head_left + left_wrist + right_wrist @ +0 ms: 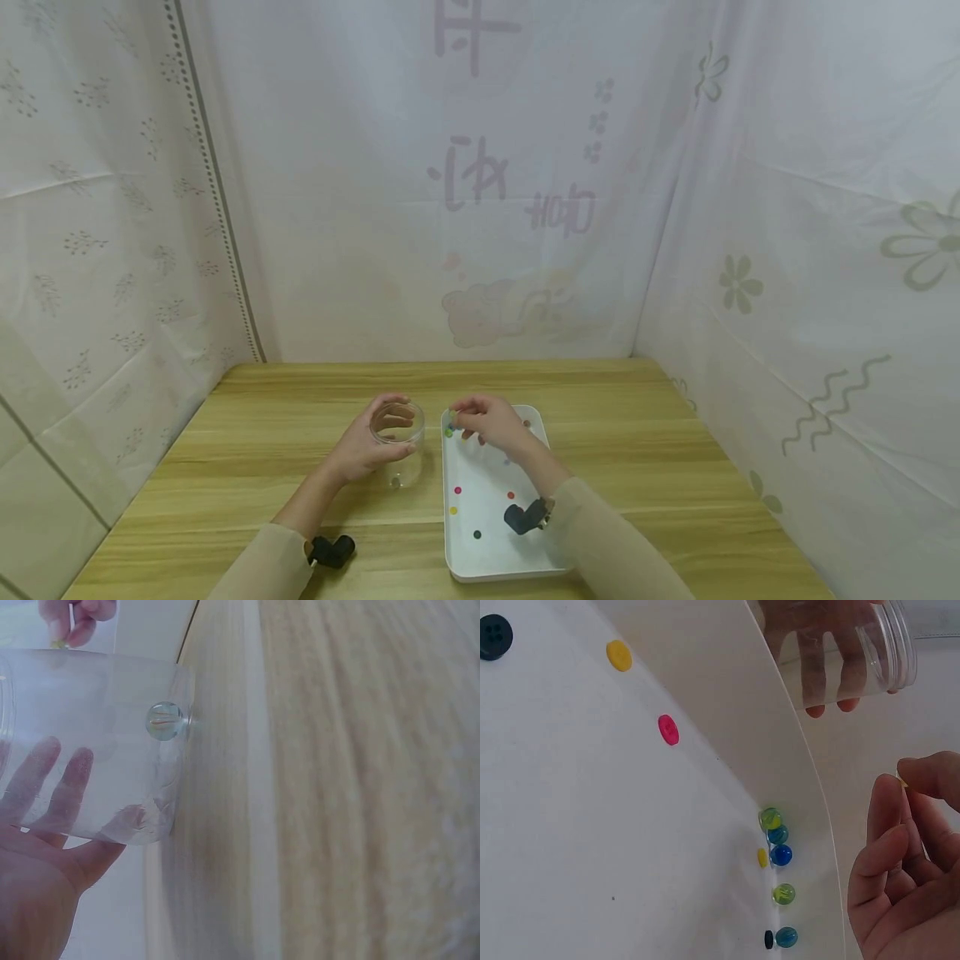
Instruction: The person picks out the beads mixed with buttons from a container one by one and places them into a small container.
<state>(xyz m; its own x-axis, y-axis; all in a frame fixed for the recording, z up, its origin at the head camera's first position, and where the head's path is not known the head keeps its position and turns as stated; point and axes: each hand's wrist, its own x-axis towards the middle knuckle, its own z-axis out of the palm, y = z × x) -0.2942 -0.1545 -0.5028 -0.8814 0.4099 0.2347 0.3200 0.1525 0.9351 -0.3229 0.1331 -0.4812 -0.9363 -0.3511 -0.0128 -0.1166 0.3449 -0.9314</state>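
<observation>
My left hand [369, 443] grips a clear plastic jar [112, 682], fingers and thumb curled round its upper part. The jar stands upright on the table, its mouth uncovered. One clear glass marble [164, 721] with coloured streaks lies on its bottom. Over the far left corner of the white tray [480, 575], my right hand [489, 423] pinches a small yellowish thing [902, 782] between thumb and fingertip. The fingers hide most of it, so its kind is unclear. Below, a blue marble [781, 855] and several other marbles line the tray wall.
Loose buttons lie on the tray floor: a pink button [668, 730], a yellow button [619, 656], a dark button [477, 534] and a red one [511, 495]. The wooden table [637, 467] is bordered by hanging curtains [360, 208] behind and at both sides.
</observation>
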